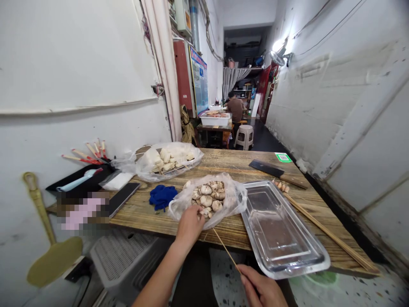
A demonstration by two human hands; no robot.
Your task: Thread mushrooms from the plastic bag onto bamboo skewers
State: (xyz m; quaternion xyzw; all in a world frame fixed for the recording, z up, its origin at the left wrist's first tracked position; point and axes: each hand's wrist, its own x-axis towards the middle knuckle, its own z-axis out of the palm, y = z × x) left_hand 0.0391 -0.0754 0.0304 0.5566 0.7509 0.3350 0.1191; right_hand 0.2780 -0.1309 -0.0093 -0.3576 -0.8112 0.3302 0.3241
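Note:
My left hand [190, 225] reaches into a clear plastic bag [230, 200] of mushrooms [208, 196] on the wooden table [223, 164], fingers closed on a mushroom at the bag's near edge. My right hand [260, 288], low at the frame's bottom, pinches a thin bamboo skewer [225, 248] whose tip points up toward the left hand. An empty metal tray [277, 228] lies just right of the bag, overhanging the table's front edge.
A cleaver [275, 172], a bundle of long skewers [322, 230], a blue cloth [162, 197], a phone [123, 197] and a second bag of pale food [169, 160] lie on the table. A grey basket [124, 260] sits below left. A person sits far down the corridor.

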